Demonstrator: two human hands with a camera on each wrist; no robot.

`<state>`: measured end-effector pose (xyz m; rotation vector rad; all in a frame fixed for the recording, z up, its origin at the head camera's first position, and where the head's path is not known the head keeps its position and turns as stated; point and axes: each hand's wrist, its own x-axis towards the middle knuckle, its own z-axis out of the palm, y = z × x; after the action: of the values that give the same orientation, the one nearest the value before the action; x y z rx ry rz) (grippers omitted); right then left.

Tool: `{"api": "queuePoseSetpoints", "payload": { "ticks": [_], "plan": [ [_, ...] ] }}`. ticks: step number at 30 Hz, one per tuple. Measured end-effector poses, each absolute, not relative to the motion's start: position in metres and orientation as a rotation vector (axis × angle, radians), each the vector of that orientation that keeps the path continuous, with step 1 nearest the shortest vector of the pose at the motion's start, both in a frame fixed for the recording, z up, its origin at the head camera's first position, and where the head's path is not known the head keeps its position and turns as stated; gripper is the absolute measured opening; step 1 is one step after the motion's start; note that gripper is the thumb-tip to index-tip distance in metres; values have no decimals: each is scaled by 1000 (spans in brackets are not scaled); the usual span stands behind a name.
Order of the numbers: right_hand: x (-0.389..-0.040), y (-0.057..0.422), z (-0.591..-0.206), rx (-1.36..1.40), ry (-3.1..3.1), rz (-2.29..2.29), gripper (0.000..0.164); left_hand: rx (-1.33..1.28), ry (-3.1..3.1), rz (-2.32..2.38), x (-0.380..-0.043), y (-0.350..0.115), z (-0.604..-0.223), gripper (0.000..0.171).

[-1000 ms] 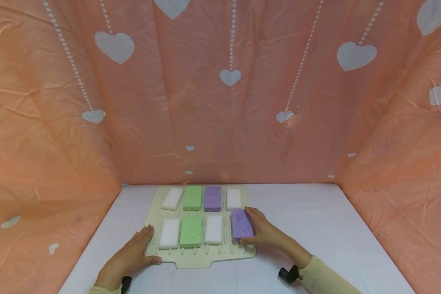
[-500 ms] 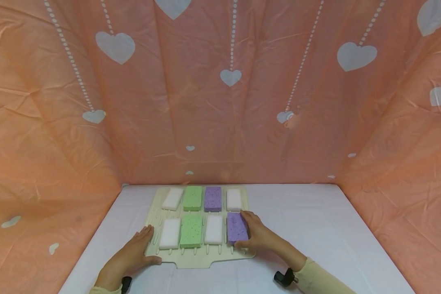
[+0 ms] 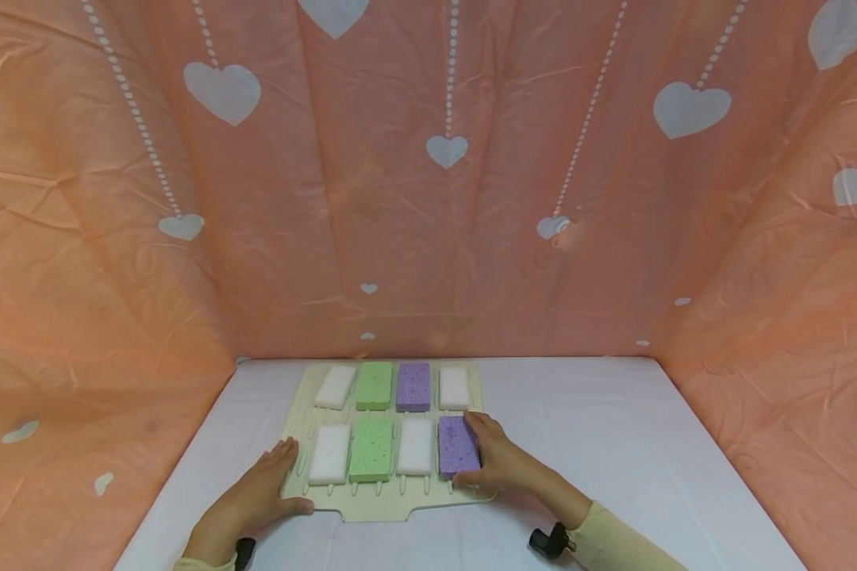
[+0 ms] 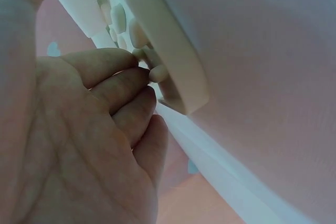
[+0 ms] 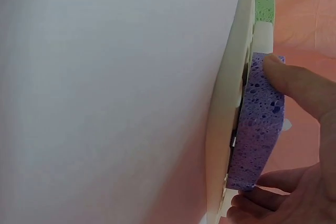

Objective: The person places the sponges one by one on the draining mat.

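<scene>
My right hand point(image 3: 496, 457) grips a purple sponge point(image 3: 459, 448) by its ends at the near right of a cream pegged drying rack point(image 3: 374, 507). In the right wrist view the thumb lies on one end of that purple sponge point(image 5: 257, 124) and fingers touch the other, with its underside close over the rack point(image 5: 223, 103). At the rack's left edge rests my left hand point(image 3: 260, 488), fingers extended. The left wrist view shows its fingertips right at the pegs by the rack's rim point(image 4: 173, 51). To the left of the held sponge lies a white sponge point(image 3: 416, 446).
In the near row are also a green sponge point(image 3: 372, 450) and a white sponge point(image 3: 330, 454). The far row has white, green point(image 3: 374, 385), purple point(image 3: 413, 386) and white sponges. A white-covered table point(image 3: 614, 444) lies beneath, with an orange heart-patterned curtain point(image 3: 400, 222) around it.
My right hand has moved left and slightly toward me, bringing the purple sponge from a tilt at the rack's right side into line with the near row. The left hand has stayed put.
</scene>
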<state>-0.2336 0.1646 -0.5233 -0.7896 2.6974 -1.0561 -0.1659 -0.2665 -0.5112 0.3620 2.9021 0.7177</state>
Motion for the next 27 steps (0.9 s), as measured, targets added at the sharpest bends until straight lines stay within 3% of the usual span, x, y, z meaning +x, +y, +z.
{"api": "queuePoseSetpoints", "payload": {
  "ticks": [8, 27],
  "plan": [
    [-232, 167, -522, -793, 2700, -1043, 124, 362, 2904, 717, -167, -267, -512, 120],
    [-237, 225, -518, -755, 3012, -894, 99, 449, 3090, 530, -175, -280, -504, 96]
  ]
}}
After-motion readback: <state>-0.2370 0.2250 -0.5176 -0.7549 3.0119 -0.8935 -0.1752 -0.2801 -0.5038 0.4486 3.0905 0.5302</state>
